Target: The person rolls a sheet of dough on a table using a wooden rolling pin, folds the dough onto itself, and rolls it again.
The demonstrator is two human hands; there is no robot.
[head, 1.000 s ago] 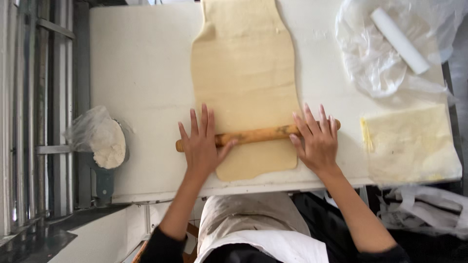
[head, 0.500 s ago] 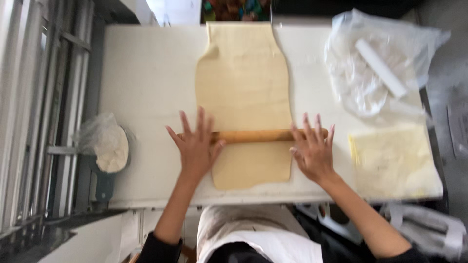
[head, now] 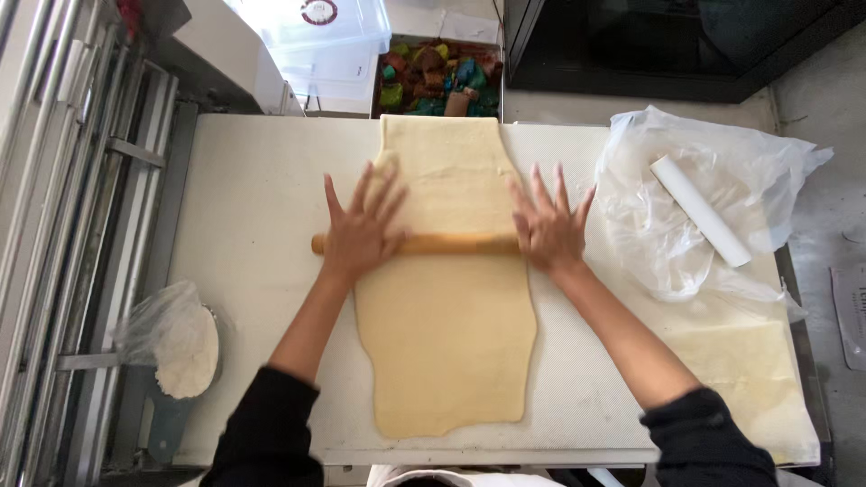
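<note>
A long sheet of pale yellow dough (head: 446,334) lies lengthwise on the white work surface (head: 262,234). A wooden rolling pin (head: 451,244) lies across the dough about midway. My left hand (head: 363,230) presses flat on the pin's left end with fingers spread. My right hand (head: 548,227) presses flat on its right end, fingers spread too. Both arms reach forward in black sleeves.
A crumpled clear plastic sheet (head: 686,216) with a white roll (head: 700,209) lies at the right. Another flat dough piece (head: 749,361) sits at the near right. A bag of flour (head: 180,347) hangs at the left by metal rails (head: 63,225). A box of coloured items (head: 437,77) stands beyond the table.
Both hands have pushed the rolling pin away from me along the dough, from near its close end to about its middle. The view has shifted forward with them.
</note>
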